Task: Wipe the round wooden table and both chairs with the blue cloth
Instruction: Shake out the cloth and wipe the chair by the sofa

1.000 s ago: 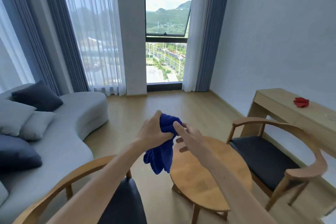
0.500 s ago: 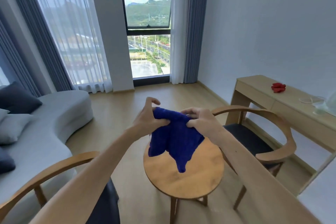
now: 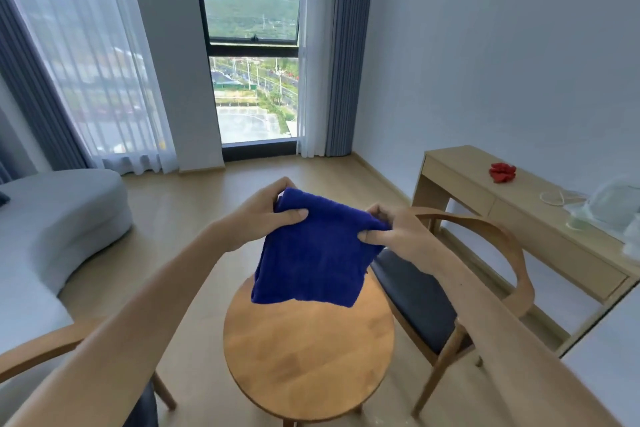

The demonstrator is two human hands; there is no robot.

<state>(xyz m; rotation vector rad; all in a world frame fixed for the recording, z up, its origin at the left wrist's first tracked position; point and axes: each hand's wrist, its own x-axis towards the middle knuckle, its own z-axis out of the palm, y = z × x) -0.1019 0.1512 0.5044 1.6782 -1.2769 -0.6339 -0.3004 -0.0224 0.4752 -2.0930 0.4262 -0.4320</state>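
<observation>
Blue cloth (image 3: 311, 260) hangs spread above the round desk (image 3: 308, 354), left hand (image 3: 266, 215) and right hand (image 3: 391, 229) pinching its top corners; wiping hasn't begun, so lowering it flat likely comes next.

The cloth (image 3: 313, 258) is a deep, plain royal blue with no pattern. The round bench (image 3: 308, 354) beneath it is warm honey-coloured wood with faint grain. The chair on the right (image 3: 485, 253) has a pale tan wooden frame and a dark charcoal seat pad; the chair on the left (image 3: 52, 350) shows the same tan wood. The long bench against the wall (image 3: 519, 218) is lighter, sandy wood, and a bright red item (image 3: 502, 173) lies on it. The sofa (image 3: 52, 218) is light grey. The drapes (image 3: 346, 45) are slate blue beside sheer white curtains (image 3: 86, 62). The floor (image 3: 194, 211) is pale beige wood, and the walls (image 3: 502, 45) are a very pale bluish white.
</observation>
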